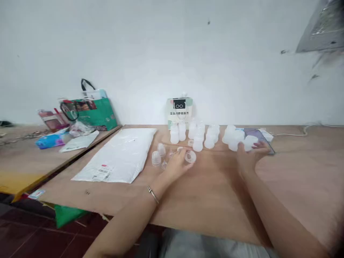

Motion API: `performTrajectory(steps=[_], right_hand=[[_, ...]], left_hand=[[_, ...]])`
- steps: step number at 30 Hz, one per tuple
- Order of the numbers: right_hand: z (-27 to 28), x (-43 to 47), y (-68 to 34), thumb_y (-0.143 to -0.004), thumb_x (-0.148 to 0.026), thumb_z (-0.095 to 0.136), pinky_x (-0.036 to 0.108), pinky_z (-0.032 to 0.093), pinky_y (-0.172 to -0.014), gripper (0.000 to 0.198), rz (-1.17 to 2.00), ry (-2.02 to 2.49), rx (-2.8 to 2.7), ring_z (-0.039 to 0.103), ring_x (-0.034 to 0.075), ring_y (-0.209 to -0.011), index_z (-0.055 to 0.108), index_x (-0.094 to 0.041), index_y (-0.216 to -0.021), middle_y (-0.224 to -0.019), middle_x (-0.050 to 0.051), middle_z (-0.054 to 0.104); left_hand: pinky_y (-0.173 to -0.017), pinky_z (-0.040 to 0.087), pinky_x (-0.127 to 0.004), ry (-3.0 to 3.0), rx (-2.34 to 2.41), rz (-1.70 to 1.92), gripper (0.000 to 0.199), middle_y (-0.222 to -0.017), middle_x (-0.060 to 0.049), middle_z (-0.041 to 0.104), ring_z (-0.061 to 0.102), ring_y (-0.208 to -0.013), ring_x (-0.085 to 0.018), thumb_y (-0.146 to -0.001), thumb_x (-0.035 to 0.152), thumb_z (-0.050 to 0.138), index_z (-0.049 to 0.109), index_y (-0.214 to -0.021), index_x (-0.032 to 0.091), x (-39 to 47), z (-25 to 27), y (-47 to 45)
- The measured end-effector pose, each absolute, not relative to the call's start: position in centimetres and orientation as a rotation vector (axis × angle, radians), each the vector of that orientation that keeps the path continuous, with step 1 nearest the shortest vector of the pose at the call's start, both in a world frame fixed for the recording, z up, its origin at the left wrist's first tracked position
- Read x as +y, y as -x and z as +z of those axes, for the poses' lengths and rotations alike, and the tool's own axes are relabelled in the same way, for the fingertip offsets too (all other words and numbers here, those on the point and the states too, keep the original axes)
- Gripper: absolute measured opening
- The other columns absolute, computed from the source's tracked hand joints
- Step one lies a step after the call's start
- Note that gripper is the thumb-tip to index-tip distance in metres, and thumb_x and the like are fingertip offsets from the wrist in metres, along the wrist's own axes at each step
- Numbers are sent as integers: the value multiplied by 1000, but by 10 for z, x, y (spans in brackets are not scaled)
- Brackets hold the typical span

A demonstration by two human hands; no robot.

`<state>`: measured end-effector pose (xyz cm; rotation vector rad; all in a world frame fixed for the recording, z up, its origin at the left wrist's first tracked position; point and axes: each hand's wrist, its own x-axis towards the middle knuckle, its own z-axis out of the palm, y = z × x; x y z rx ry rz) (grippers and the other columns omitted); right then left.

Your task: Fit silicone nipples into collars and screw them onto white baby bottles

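My left hand [177, 164] is closed, with thumb and index finger around a translucent bottle collar ring [190, 156] just above the table. To its left are two clear domed caps [156, 158] and a small clear nipple-like piece [164, 165]. On the right, my right hand [248, 156] has its thumb and fingers around a frosted white bottle [251, 140] without a visible top. Several similar topless bottles [233, 138] cluster just left of it. Farther left, several frosted bottles with clear tops [198, 139] stand in rows. Another loose ring [190, 143] lies beside them.
A white mailing bag [118, 154] lies flat on the wooden table [209, 200]. Behind the bottles stands a printed paper bag [172, 107]. A dark flat tablet-like object [259, 137] and a cable [292, 134] lie right. A green bag [98, 113] stands on the left table.
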<state>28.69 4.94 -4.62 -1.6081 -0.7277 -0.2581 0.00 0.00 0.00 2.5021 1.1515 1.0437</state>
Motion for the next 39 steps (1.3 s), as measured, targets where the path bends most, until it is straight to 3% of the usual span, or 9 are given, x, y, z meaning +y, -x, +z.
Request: performTrajectory(steps=[4, 8, 13, 19, 24, 28, 33, 36, 39], right_hand=[[-52, 49, -290, -52, -35, 69, 59, 33, -91, 79, -245, 1669, -627, 42, 40, -110, 26, -18, -115, -120, 19, 38], [-60, 53, -296, -50, -35, 72, 59, 31, -93, 76, -136, 1769, -639, 40, 44, -110, 31, -17, -112, -118, 21, 41], [-61, 51, -302, -61, -29, 68, 54, 27, -98, 54, -115, 1714, -711, 39, 40, -114, 38, -15, -103, -111, 21, 45], [-37, 30, -260, -78, -37, 55, 47, 32, -99, 54, -102, 1167, -920, 38, 26, -121, 25, -19, -119, -130, 18, 33], [-29, 14, -204, -76, -39, 60, 39, 44, -89, 53, 419, 922, -1282, 53, 21, -107, 30, -26, -118, -119, 10, 51], [-29, 2, -190, -74, -42, 61, 38, 47, -81, 39, 744, 1025, -1539, 57, 22, -99, 47, -25, -105, -109, 7, 58], [-27, -5, -186, -70, -45, 63, 36, 49, -75, 43, 733, 1200, -1603, 59, 22, -90, 54, -25, -106, -104, 5, 61], [-26, -6, -184, -70, -45, 63, 35, 50, -74, 42, 713, 1219, -1642, 60, 22, -90, 55, -26, -107, -104, 4, 62], [-26, -7, -185, -70, -45, 63, 37, 49, -76, 44, 631, 1239, -1670, 59, 23, -92, 55, -26, -109, -106, 4, 62]], left_hand=[[-85, 43, -34, -2468, 1129, 1103, 32, -106, -5, 60, 56, -98, -20, -76, 25, 58, 46, -106, 20, 3, -2, 1], [-83, 44, -33, -2429, 1131, 1127, 32, -103, -5, 61, 57, -97, -20, -76, 29, 60, 48, -104, 20, 1, 0, 2], [-85, 43, -33, -2425, 1120, 1091, 34, -105, -5, 61, 56, -98, -20, -76, 30, 60, 49, -106, 19, 0, 3, 2], [-89, 40, -36, -2374, 1109, 1166, 41, -108, -7, 59, 53, -102, -22, -75, 31, 63, 50, -113, 20, 2, 1, 3], [-77, 43, -32, -2092, 1197, 1274, 55, -104, -7, 57, 55, -87, -18, -67, 42, 69, 45, -111, 20, 5, -1, 5], [-71, 43, -27, -1849, 1158, 1390, 44, -93, -4, 59, 54, -80, -14, -68, 47, 66, 51, -99, 19, 11, -1, 5], [-73, 45, -28, -1688, 998, 1362, 36, -103, -5, 62, 56, -82, -14, -79, 47, 53, 57, -104, 20, 20, -3, 6], [-73, 45, -28, -1648, 1002, 1317, 40, -103, -6, 62, 56, -83, -15, -76, 47, 57, 58, -107, 21, 21, -5, 7], [-71, 45, -27, -1540, 986, 1345, 55, -95, -5, 62, 57, -82, -15, -70, 44, 66, 48, -116, 22, 20, -7, 7]])
